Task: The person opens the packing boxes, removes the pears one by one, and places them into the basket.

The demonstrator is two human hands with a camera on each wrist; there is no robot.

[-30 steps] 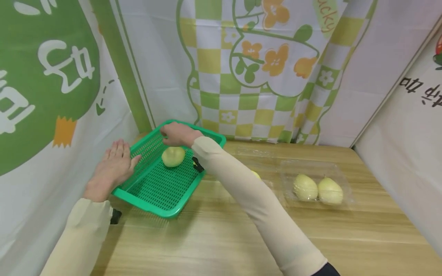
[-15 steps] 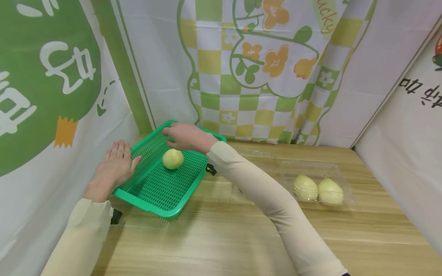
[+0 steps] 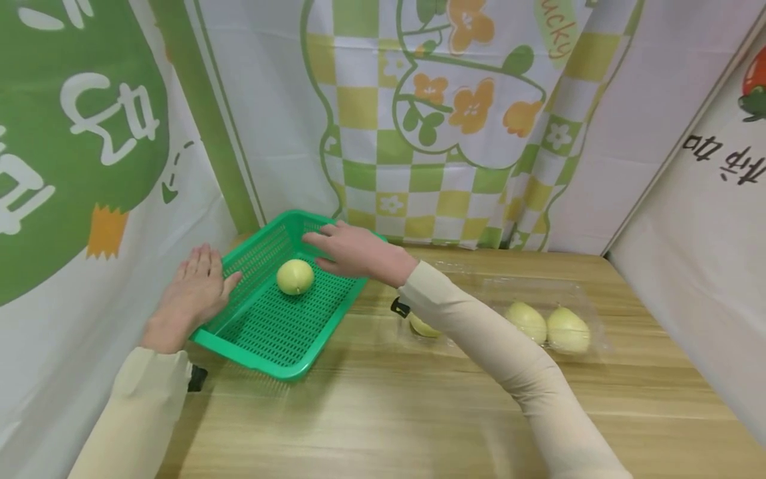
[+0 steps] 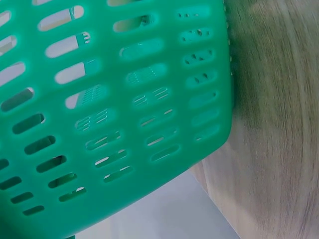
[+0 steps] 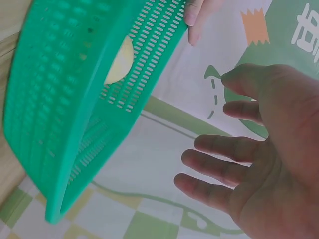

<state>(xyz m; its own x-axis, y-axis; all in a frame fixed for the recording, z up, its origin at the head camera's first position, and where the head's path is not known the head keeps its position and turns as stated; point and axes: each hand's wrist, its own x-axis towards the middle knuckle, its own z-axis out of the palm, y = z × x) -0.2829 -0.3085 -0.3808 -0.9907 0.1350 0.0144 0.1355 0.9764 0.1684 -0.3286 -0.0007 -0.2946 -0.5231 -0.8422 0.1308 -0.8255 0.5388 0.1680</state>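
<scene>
A green plastic basket stands on the table at the left with one pale yellow-green pear lying in it. My left hand rests at the basket's left rim with straight fingers. Above the basket's far right side is my right hand, holding nothing. In the right wrist view the fingers of the right hand are spread and relaxed beside the basket, and part of the pear shows past its rim. The left wrist view is filled mostly by the slotted basket wall.
Right of the basket, a clear plastic tray holds a pear and another pear. A further pear is partly hidden by the right sleeve. Printed curtains enclose the wooden table.
My right hand has drawn back to the right, away from the pear in the basket, and its fingers have straightened. A pear by the right sleeve has come into view. The left hand stays put.
</scene>
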